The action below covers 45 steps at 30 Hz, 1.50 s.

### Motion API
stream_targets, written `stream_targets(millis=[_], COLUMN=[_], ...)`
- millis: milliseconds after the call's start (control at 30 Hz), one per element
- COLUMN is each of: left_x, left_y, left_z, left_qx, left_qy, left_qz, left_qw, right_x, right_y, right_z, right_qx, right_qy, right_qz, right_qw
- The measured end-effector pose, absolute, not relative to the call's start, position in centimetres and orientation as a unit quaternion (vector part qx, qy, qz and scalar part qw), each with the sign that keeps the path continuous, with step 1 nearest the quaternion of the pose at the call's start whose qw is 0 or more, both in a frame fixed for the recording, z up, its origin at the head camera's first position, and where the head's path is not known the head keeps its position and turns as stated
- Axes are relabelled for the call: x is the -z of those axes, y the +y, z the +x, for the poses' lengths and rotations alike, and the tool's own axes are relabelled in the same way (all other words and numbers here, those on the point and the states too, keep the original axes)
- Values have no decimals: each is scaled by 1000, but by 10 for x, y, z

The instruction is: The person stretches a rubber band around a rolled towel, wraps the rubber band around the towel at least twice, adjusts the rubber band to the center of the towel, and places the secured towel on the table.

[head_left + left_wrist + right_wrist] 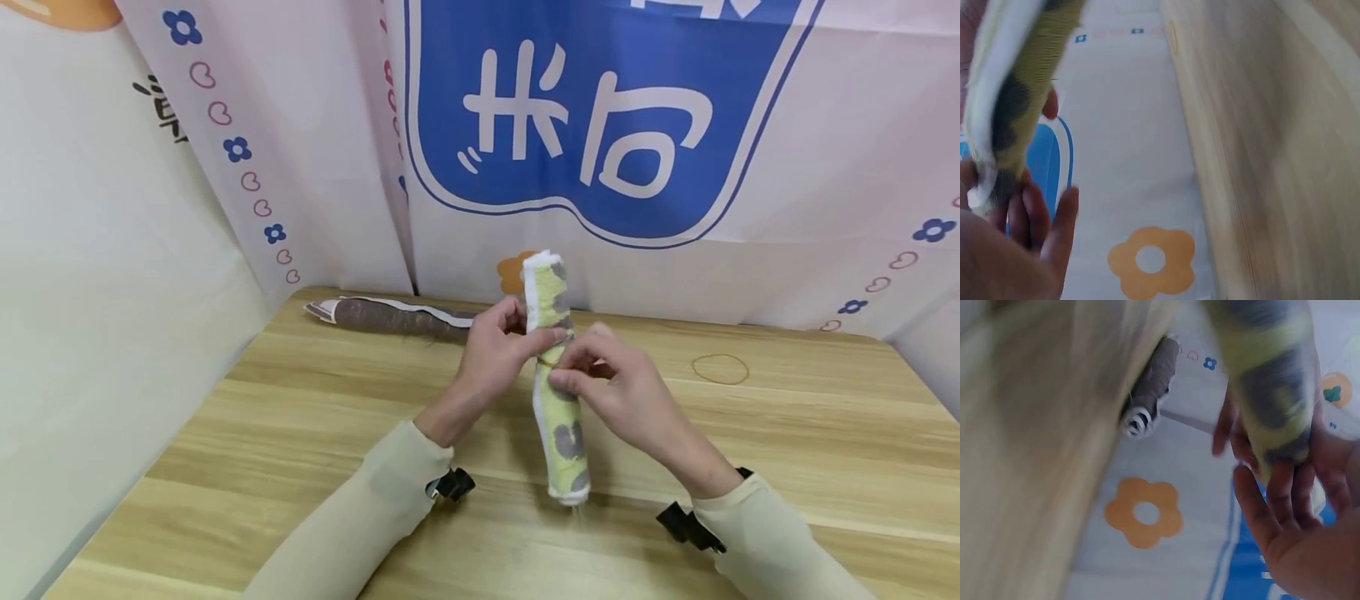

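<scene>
- Printed white banners with a large blue emblem, small blue flowers and pink hearts are hanging behind and to the sides of a pale wooden table (pixel 300 433), closing it in on three sides.
- Above the middle of the table, a rolled yellow-green towel with grey patches and white edging (pixel 558 379) is standing nearly upright, its lower end hanging just over the tabletop.
- A thin orange rubber band (pixel 547 363) is circling the roll about halfway up.
- Coming in from the left, the person's left hand (pixel 498 354) is gripping the roll's middle, fingers curled round it; the left wrist view is showing the roll lying against those fingers.
- From the right, the right hand (pixel 615 387) is pinching the roll at the band, fingertips bent in on the cloth.
- Cream sleeves are covering both forearms, each wearing a black wrist mount.
- Lying along the far left edge, a second rolled towel, brown with white trim (pixel 397 317), is resting well apart from the hands.
- Farther right, a loose tan rubber band (pixel 720 368) is lying flat on the wood.
</scene>
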<state>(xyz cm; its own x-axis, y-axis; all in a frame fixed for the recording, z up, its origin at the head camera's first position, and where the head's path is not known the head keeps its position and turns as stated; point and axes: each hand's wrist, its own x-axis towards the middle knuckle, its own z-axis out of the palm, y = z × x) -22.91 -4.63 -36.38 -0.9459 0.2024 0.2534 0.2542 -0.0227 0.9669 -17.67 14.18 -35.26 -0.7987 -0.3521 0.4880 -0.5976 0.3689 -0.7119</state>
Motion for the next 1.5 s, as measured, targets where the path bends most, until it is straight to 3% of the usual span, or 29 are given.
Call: stream_targets(millis=[133,267,500,600,700,800,933,1000,1133,1300,1500], left_x=[368,372,370,366,362,358,356,358,362,359,362], left_y=[-51,-55,-55,-54,-52,-48,-46,-46,-47,-47,-52], left_z=[-239,-244,-240,-236,-231,-226,-225,-226,-227,-229,-238], left_qx=[767,781,742,733,707,690,710,716,710,722,783], left_qy=[-600,-568,-629,-646,-681,-706,-693,-687,-696,-677,-567], left_qz=[-206,-212,-204,-194,-181,-155,-102,-84,-83,-136,-224], left_qw=[-98,-149,-112,-84,-53,-41,-76,-92,-75,-44,-120], right_x=[354,358,356,351,349,350,352,354,355,352,350], right_y=[148,150,152,151,148,143,140,139,140,145,150], right_z=[-181,-187,-186,-182,-177,-174,-174,-175,-177,-177,-183], right_qx=[-515,-524,-591,-581,-527,-467,-415,-404,-433,-514,-576], right_qy=[-821,-819,-776,-783,-824,-858,-849,-829,-799,-801,-797], right_qz=[211,196,221,222,208,200,272,326,385,293,163], right_qw=[125,128,5,-22,8,73,182,207,163,89,84])
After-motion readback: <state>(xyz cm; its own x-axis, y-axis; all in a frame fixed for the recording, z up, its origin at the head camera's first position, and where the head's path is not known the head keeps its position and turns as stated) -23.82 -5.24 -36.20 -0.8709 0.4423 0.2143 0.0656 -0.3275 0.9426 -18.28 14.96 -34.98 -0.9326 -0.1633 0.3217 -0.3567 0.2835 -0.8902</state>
